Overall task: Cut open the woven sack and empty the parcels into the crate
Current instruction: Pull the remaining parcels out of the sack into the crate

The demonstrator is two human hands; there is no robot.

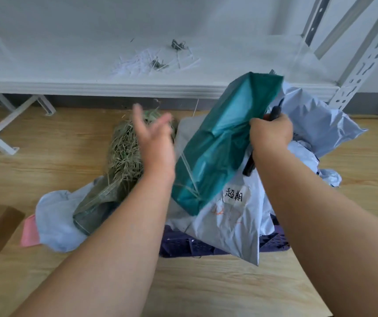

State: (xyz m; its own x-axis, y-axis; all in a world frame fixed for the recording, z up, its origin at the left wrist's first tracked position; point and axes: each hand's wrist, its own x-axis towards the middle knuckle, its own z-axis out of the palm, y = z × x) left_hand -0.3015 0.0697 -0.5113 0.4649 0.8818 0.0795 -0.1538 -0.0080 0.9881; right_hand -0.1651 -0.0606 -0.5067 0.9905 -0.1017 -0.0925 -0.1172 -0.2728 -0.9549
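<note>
On the wooden floor [46, 175], the right hand [271, 133] grips a teal parcel [217, 143] above the purple crate [179, 245], left hand [156, 138] spread beside it.

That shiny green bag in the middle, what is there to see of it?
The teal parcel is a flat mailer of glossy, thin plastic, creased and slightly translucent near its upper end. It stands tilted, upper end leaning toward the white shelf. The right hand grips its right edge together with a black tool. Its lower end rests against a grey parcel with a handwritten label, over the dark crate. Pale string crosses its lower left part. The left hand hangs beside it, apart.
</note>
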